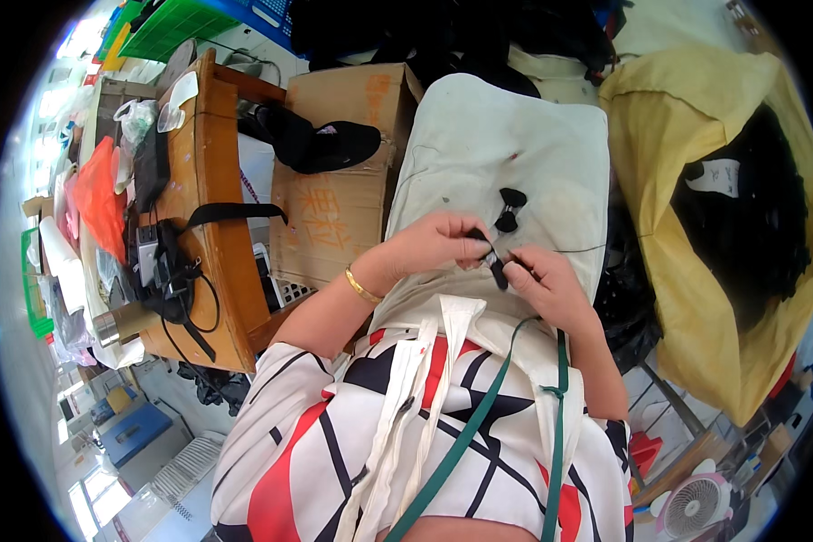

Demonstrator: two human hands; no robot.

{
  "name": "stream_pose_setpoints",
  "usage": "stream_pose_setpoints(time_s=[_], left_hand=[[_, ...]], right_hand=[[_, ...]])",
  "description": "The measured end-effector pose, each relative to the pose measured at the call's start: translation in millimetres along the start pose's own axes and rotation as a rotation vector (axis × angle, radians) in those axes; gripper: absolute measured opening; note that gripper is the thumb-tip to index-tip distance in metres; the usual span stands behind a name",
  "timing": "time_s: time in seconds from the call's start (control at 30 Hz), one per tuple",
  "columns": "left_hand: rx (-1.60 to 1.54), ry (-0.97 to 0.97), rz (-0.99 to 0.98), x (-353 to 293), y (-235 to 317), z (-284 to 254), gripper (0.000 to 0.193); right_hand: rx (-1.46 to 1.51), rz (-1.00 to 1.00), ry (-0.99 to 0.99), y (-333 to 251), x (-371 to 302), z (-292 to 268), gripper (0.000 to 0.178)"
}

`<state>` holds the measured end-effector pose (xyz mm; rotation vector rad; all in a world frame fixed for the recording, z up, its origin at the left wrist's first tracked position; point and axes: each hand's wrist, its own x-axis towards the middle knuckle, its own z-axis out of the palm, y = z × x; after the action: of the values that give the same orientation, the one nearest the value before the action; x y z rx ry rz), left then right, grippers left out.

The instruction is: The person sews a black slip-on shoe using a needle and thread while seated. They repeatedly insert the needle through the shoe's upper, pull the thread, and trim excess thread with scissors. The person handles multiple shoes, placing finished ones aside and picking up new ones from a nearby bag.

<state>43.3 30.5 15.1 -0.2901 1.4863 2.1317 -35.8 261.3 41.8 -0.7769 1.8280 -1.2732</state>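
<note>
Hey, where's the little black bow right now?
In the head view, the black bow lies on the white cloth, centre, just above the right hand.

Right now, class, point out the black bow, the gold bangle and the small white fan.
black bow [510,210], head view, on its centre knot.
gold bangle [362,287], head view, on the band across the left wrist.
small white fan [693,508], head view, on its round grille.

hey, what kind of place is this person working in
Probably a small garment or accessory workshop. Both hands, left hand and right hand, pinch a small black fabric piece over a padded white work surface; a black bow lies on it, and a yellow sack holds dark fabric.
</note>
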Motion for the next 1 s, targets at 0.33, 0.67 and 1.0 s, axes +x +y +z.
stream_pose_setpoints(time_s=[0.33, 0.67, 1.0], left_hand=[[-0.062, 0.192, -0.058, 5.7, -4.4, 16.8, 0.023], [0.023, 0.343, 0.179, 18.0, -23.6, 24.3, 0.023], [-0.039, 0.36, 0.35, 21.4, -13.8, 22.8, 0.02]], right_hand=[[0.415, 0.159, 0.248, 26.6, 12.8, 23.3, 0.028], [0.975, 0.227, 0.47, 32.4, 24.5, 35.2, 0.022], [0.569, 0.085, 0.406, 32.8, 16.1, 25.8, 0.025]])
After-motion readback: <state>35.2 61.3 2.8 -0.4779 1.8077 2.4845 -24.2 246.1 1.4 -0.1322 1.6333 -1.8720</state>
